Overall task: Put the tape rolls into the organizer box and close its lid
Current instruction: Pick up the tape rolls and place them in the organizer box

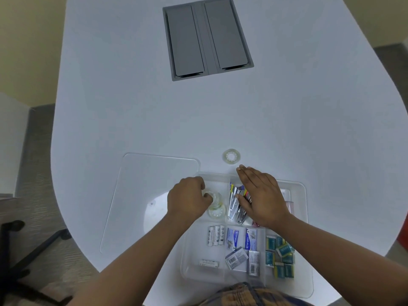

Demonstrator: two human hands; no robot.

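Note:
A clear organizer box (308,219) with several compartments sits at the near table edge. Its transparent lid (141,195) lies flat on the table to the left. My left hand (187,200) is over the box's far-left compartment, fingers closed on a clear tape roll (213,195). Another tape roll (217,212) lies in that compartment just below it. One more tape roll (231,156) lies flat on the white table beyond the box. My right hand (261,195) hovers flat, fingers stretched, over the stapler compartment, its fingertips short of that loose roll.
The box also holds staplers (234,204), batteries (216,235), staple boxes (242,246) and teal erasers (281,253). A grey cable hatch (207,38) is set in the table (309,129) far ahead. A chair base (26,244) stands on the floor at left.

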